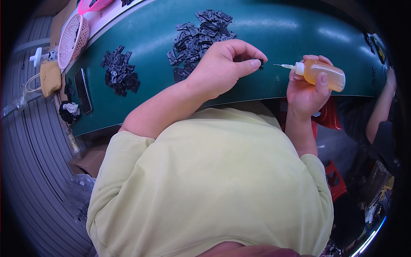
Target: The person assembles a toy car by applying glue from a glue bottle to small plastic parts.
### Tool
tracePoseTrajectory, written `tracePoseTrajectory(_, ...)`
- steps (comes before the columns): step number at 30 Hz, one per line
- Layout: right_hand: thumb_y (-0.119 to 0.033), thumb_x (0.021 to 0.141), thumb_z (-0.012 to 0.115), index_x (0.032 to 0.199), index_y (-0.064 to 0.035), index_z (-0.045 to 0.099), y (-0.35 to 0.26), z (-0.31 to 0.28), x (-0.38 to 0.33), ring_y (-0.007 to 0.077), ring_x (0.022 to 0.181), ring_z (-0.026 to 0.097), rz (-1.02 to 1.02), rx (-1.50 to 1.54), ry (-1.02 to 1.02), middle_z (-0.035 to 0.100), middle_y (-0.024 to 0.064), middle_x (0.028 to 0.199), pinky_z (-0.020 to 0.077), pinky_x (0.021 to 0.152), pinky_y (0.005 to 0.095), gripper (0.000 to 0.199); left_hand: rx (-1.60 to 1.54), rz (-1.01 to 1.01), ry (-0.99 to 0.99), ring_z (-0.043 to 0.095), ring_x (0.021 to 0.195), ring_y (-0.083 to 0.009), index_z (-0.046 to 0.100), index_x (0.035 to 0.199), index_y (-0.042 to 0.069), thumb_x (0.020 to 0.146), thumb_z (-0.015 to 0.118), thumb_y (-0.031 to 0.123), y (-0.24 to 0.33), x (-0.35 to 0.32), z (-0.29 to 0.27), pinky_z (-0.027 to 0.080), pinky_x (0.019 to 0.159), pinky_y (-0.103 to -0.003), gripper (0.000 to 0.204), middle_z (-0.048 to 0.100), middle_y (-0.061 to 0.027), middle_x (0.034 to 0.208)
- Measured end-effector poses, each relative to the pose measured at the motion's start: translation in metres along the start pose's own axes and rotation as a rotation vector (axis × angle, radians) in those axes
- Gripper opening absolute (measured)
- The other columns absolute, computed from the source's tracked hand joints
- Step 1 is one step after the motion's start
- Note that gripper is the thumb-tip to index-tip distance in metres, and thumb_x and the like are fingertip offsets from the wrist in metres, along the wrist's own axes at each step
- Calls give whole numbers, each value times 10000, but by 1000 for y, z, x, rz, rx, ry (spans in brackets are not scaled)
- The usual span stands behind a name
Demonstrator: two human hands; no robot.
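Observation:
Between thumb and fingers, my left hand (224, 66) pinches a small black plastic part (260, 64), mostly covered by the fingertips. My right hand (309, 91) is wrapped round a squeeze bottle (324, 74) of amber liquid, tilted on its side. Its thin needle tip points left at the black part, with a small gap between them. Behind my left hand lies a large heap of black plastic parts (200, 36). A smaller pile of similar parts (120, 70) sits farther left on the green table (274, 36).
A phone (83, 91) lies by the table's left edge. Beyond it are a pink basket (73, 40) and a tan pouch (50, 78). At the right, another person's arm (381, 103) reaches to the table. A red stool (335, 180) stands below on the right.

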State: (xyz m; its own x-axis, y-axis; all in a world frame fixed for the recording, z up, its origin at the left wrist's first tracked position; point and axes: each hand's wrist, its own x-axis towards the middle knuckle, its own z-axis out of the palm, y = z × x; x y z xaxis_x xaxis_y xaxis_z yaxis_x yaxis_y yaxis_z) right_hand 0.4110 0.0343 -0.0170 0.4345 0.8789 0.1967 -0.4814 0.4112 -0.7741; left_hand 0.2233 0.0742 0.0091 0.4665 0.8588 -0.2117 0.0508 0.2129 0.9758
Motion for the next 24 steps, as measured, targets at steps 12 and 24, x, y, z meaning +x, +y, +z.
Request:
tracePoseTrajectory(12, -100, 751, 625, 1091, 4, 451, 10, 7, -4, 185, 705, 612, -285, -280, -133, 598, 169, 911, 527, 497, 259, 396, -110, -258, -50, 620, 551, -123, 593, 921, -26, 822, 612, 41, 4, 4, -6, 489, 453, -211, 122, 644, -95, 758)
tracePoseTrajectory(24, -63, 758, 646, 1030, 39, 490, 13, 4, -5, 205, 712, 632, -286, -330, -180, 578, 154, 925, 550, 510, 268, 330, -157, -281, -29, 642, 585, -156, 597, 899, -43, 810, 623, 24, 3, 4, -4, 546, 518, -240, 114, 643, -110, 753)
